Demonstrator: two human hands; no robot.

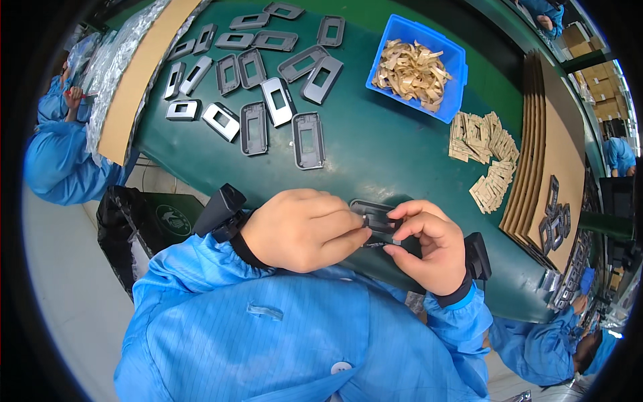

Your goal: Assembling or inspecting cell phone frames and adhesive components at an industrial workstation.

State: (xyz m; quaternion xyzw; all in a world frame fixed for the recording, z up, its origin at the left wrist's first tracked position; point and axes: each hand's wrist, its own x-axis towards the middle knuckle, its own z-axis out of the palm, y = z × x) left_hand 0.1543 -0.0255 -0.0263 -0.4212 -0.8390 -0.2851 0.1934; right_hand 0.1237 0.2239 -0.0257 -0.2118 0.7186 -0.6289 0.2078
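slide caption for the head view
Left hand and right hand handle a dark frame at a green table with a blue bin of tan strips.

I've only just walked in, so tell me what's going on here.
A person in a blue smock handles a dark frame close to the body, at the green table. The right hand holds its right side with the fingers; the left hand is at its left side, exact hold unclear. Farther out lie loose gray and silver frames, a blue bin of tan strips, and bunched beige pieces.
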